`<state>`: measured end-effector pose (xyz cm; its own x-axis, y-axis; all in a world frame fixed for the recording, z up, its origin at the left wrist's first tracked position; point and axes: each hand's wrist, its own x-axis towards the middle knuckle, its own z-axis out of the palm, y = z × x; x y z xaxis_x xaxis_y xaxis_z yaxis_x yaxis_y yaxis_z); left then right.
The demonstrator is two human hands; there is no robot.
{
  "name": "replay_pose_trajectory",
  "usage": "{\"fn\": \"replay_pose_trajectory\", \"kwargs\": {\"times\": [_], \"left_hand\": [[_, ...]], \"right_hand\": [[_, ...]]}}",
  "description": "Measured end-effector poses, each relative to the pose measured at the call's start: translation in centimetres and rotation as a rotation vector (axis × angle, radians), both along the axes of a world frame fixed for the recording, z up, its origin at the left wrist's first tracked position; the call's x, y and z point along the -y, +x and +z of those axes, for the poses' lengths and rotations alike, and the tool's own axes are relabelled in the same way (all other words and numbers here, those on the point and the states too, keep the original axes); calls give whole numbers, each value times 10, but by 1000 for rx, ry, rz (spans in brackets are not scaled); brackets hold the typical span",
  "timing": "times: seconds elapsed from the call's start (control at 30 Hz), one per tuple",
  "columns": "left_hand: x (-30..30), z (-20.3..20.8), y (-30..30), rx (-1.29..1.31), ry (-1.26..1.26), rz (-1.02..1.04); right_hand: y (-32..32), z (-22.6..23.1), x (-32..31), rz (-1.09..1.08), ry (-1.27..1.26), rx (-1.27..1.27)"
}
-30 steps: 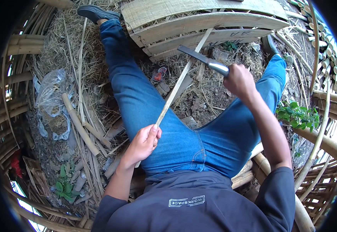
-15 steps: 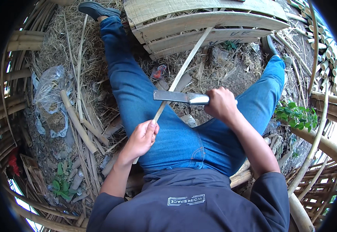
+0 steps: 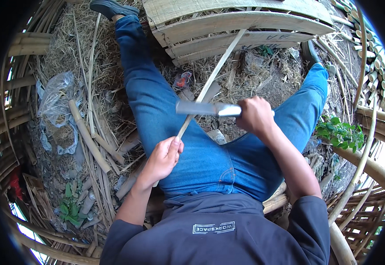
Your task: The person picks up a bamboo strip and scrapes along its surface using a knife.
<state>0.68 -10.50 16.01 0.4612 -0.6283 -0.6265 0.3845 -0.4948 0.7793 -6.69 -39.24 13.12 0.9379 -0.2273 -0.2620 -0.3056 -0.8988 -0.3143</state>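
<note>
A long, thin bamboo strip (image 3: pixel 217 69) slants from above my left thigh up toward the wooden crate. My left hand (image 3: pixel 163 159) is closed around its lower part, thumb along the strip, and a short tail shows below the wrist. In my right hand (image 3: pixel 255 115) is the handle of a large knife (image 3: pixel 197 108), fingers wrapped round it. Its broad grey blade points left and lies across the strip a little above my left hand. The blade is slightly blurred; whether its edge bites into the bamboo I cannot tell.
A slatted wooden crate (image 3: pixel 241 22) stands ahead between my feet. Cut bamboo poles (image 3: pixel 373 66) are stacked at the far right. On the left lie a clear plastic bag (image 3: pixel 58 104) and a bamboo piece (image 3: pixel 88 137) on straw-covered ground. A leafy plant (image 3: pixel 340 133) grows by my right knee.
The knife and my right hand have shifted very slightly, and the blade is now blurred. My left hand keeps its hold on the bamboo strip.
</note>
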Motion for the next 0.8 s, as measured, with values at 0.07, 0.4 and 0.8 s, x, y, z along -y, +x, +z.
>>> {"fn": "replay_pose_trajectory", "kwargs": {"times": [0.07,0.4,0.8], "left_hand": [[3,6,1,5,13,-10],[8,-1,-14,341,96,-77],[7,-5,-5,199,61,-72]], "right_hand": [[3,1,4,-44,-34,42],[5,24,9,8,-27,-28],[9,1,38,-160,-81,18]]}}
